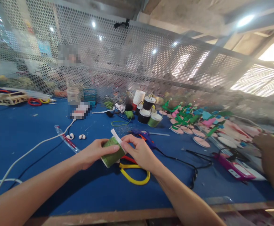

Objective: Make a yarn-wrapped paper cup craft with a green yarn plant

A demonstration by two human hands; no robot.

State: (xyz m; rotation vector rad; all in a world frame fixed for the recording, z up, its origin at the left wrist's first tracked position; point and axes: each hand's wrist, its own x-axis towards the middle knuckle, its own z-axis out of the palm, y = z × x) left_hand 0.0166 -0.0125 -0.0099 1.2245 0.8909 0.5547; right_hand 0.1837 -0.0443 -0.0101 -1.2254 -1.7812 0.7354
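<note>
A small cup wrapped in green (111, 158) lies tilted in my left hand (91, 153), whose thumb presses on its side. Along the cup's edge runs a white strip (115, 135), its free end sticking up. My right hand (139, 150) pinches this strip against the cup between thumb and fingers. Just beneath my right hand, scissors with red and yellow handles (139, 182) rest on the table, their blades hidden. Behind that hand lies a blue glue gun (147, 138) with a black cord.
Black and green cups (144, 116) stand by a white cup stack (139, 98) and green yarn (129, 115). Craft flowers on round bases (201, 142), a magenta power strip (233, 168) and another person's arm (272, 160) occupy the right. A white cable (33, 147) crosses the blue table (80, 194).
</note>
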